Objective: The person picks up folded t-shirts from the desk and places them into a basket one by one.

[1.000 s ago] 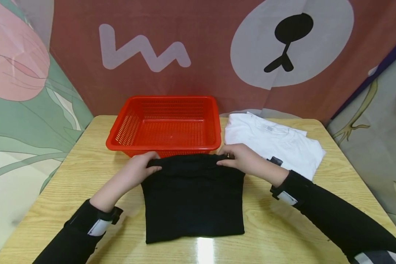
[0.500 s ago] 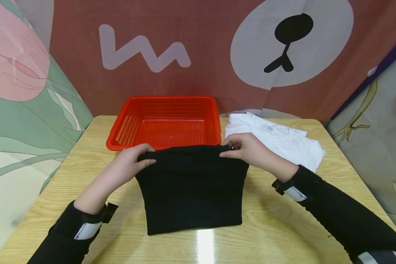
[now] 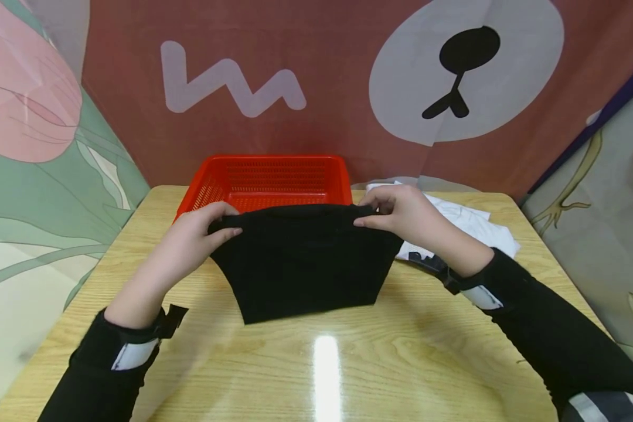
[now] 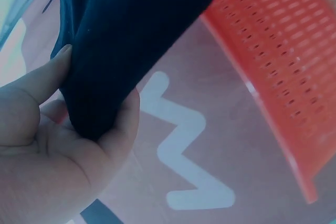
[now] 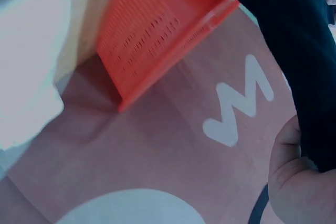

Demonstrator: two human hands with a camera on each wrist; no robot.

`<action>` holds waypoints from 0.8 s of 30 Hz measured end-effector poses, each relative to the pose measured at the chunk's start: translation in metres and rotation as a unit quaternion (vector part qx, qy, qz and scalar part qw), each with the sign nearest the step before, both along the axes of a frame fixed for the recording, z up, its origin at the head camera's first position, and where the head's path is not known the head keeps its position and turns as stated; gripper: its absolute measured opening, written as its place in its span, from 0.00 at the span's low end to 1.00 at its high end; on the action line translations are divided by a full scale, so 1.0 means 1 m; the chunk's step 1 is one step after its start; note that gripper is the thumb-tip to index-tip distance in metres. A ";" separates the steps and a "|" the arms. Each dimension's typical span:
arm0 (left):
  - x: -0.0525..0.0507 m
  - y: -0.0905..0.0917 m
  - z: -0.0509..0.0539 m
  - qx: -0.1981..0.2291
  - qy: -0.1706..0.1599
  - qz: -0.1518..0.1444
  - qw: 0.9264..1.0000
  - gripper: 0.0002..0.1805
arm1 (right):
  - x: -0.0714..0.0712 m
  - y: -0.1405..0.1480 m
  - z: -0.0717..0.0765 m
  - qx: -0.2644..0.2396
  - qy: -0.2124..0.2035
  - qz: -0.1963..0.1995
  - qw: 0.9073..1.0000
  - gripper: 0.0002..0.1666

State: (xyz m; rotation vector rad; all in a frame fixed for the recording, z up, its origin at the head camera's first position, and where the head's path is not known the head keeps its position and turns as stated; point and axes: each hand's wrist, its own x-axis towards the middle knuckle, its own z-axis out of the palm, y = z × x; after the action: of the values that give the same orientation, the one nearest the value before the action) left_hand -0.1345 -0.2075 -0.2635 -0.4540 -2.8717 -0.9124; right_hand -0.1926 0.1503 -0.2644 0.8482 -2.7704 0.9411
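The table (image 3: 427,363) has a pale, wood-grained top with a glossy finish, a white streak of glare shining at its near edge. At the far side sits a red plastic basket (image 3: 274,173), rectangular with rounded corners and flaring walls pierced by rows of small holes. To its right lies a white garment (image 3: 475,223), soft and folded flat, partly behind the right forearm. Beyond the table hangs a reddish-brown fabric backdrop (image 3: 327,35), creased and printed with a pale zigzag and a large pale oval. The black cloth (image 3: 308,264) is matte and dense, wider along its far edge and narrowing toward a fairly straight, slightly slanted near edge — its far edge thick and softly rumpled. It spans the middle of the scene, in front of the basket and hiding its near rim. Both hands grip it: the left hand (image 3: 195,231) pinches the far left corner between thumb and fingers, and the right hand (image 3: 401,214) pinches the far right corner likewise — the cloth stretched between them.
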 end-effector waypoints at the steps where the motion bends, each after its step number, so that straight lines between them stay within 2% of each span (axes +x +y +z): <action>1: 0.000 0.000 0.003 0.004 0.009 0.004 1.000 0.10 | -0.001 0.000 0.003 -0.002 0.004 -0.002 1.000 0.15; 7: -0.006 0.001 0.020 0.042 0.059 0.046 0.996 0.11 | -0.009 -0.006 0.021 -0.027 0.048 -0.009 0.998 0.13; 11: -0.011 -0.001 0.029 0.049 0.086 0.071 0.993 0.13 | -0.016 -0.013 0.032 -0.033 0.075 -0.010 0.997 0.13; 17: -0.019 -0.005 0.039 0.043 0.085 0.091 0.991 0.14 | -0.022 -0.020 0.049 -0.028 0.070 -0.018 0.997 0.14; 24: -0.025 -0.006 0.049 0.057 0.096 0.105 0.988 0.15 | -0.026 -0.025 0.062 -0.036 0.069 -0.015 0.997 0.13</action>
State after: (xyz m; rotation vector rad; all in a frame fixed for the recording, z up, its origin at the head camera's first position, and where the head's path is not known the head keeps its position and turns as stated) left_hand -0.1598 -0.2133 -0.2146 -0.2113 -2.6170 -0.9343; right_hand -0.2190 0.1252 -0.2023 0.8241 -2.6099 0.9343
